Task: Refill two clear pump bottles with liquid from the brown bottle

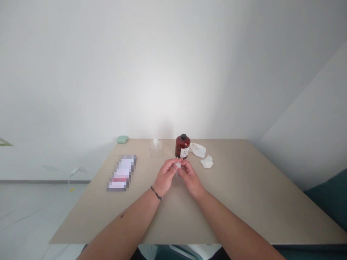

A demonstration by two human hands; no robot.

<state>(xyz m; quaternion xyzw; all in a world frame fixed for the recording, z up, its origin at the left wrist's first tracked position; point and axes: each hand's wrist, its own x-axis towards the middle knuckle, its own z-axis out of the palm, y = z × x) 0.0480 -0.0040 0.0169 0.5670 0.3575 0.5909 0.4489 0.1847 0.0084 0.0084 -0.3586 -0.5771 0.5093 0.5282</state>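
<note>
Above the middle of the table, my left hand (164, 177) and my right hand (192, 177) meet, fingers bent inward and closed. Between the fingertips of both is a small whitish, see-through-looking thing (178, 165); the fingers cover much of it and its kind is unclear. Just behind the hands stands an upright dark red-brown bottle (182, 146) with a black cap and a white label. To its right lie a flat white piece (198, 150), like a tissue or packet, and a crumpled white tissue (207, 162).
A clear box (156, 150) with white tissue showing on top stands left of the bottle. A blurred-out phone-like slab (121, 173) lies on the left of the beige table (238, 209). Small green stacked pieces (122, 139) sit at the back left corner. A white wall rises behind.
</note>
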